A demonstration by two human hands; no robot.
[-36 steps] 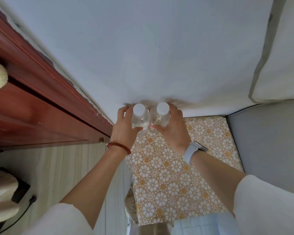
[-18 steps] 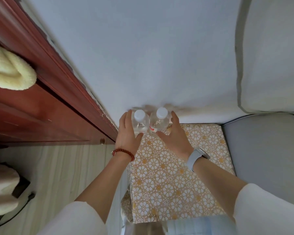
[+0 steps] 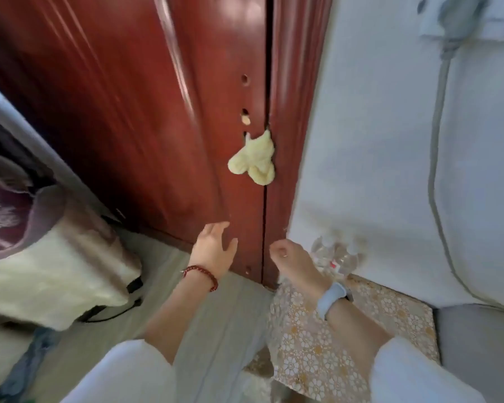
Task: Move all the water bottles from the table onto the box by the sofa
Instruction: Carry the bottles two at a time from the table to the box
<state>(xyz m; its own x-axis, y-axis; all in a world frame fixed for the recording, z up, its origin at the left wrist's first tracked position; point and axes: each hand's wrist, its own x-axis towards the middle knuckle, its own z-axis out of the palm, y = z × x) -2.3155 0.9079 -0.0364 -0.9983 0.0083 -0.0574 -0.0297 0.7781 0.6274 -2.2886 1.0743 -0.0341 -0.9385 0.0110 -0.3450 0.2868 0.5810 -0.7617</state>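
Note:
Two clear water bottles stand side by side at the far edge of the box, against the white wall; motion blur smears them. The box wears a cover with a yellow flower pattern. My right hand, with a pale watch on its wrist, hovers just left of the bottles, fingers loosely curled and holding nothing. My left hand, with a red bead bracelet, is out over the floor in front of the red door, fingers spread and empty.
A red-brown wooden door fills the upper left, with a pale yellow cloth hanging from it. The grey sofa seat adjoins the box on the right. A cream fabric-covered object and a black cable lie on the floor at left.
Both hands have let go of the two bottles, which now stand on the box. The hands have drawn back to the left, and the view has swung left toward the door.

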